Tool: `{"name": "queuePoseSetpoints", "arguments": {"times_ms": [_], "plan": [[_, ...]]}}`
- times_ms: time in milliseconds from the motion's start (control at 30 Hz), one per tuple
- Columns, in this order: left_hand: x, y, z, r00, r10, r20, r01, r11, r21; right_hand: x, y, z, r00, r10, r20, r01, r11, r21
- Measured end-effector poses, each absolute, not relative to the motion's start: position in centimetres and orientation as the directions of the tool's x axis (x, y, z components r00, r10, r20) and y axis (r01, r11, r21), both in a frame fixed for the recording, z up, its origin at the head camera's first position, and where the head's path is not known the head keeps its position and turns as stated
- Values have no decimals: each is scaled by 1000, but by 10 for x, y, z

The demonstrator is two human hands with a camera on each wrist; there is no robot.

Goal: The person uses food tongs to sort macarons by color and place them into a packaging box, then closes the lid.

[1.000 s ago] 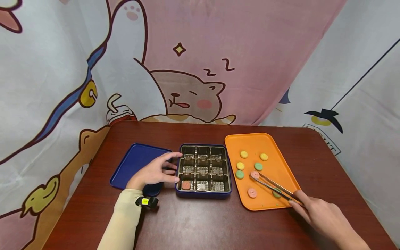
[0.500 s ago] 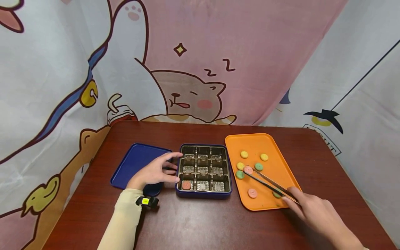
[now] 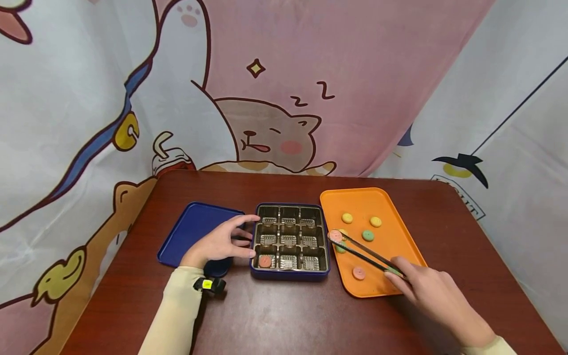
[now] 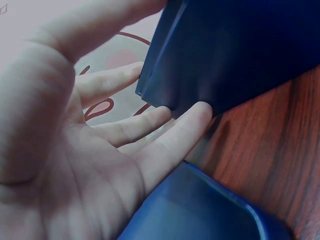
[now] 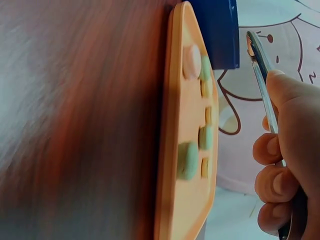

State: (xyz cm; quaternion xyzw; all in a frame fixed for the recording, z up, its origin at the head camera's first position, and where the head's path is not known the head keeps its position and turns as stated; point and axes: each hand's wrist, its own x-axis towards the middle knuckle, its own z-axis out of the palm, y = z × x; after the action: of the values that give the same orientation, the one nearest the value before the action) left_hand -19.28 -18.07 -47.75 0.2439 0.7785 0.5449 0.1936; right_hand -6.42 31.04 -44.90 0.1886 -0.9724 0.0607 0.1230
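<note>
My right hand (image 3: 437,296) grips metal tongs (image 3: 370,260), whose tips pinch a pink macaron (image 3: 335,236). In the head view that macaron overlaps the left edge of the orange tray (image 3: 401,246); the right wrist view has it raised above the tray. A dark blue box (image 3: 290,276) with a nine-part plastic insert stands left of the tray. One pink macaron (image 3: 265,261) lies in its front left compartment. Fingers spread, my left hand (image 3: 217,242) rests along the box's left side. Its fingertips (image 4: 202,111) touch the wall in the left wrist view.
Several yellow, green and pink macarons lie on the tray, among them a yellow macaron (image 3: 375,222), a green macaron (image 3: 368,235) and a pink macaron (image 3: 359,273). A blue lid (image 3: 195,224) lies left of the box, partly behind my left hand. A printed curtain (image 3: 355,88) hangs behind the table.
My right hand has moved left, carrying the pink macaron in the tongs from mid-tray to the tray's left edge, near the box. The left hand has stayed at the box.
</note>
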Motion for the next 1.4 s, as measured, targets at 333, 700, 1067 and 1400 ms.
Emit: {"name": "queuePoseSetpoints", "arguments": {"times_ms": [333, 700, 1067, 1400], "plan": [[-193, -181, -478, -804, 594, -35, 170, 286, 943, -80, 283, -448, -830, -449, 331, -491, 870, -52], [-195, -180, -478, -801, 598, -30, 166, 271, 948, -96, 250, -447, -774, -529, 350, -576, 816, -42], [-195, -181, -479, -801, 598, -31, 164, 269, 949, -106, 219, -448, -732, -568, 377, -613, 790, 0], [-195, -181, -479, -799, 600, -30, 168, 271, 948, -115, 198, -449, -681, -613, 401, -652, 756, 48]]}}
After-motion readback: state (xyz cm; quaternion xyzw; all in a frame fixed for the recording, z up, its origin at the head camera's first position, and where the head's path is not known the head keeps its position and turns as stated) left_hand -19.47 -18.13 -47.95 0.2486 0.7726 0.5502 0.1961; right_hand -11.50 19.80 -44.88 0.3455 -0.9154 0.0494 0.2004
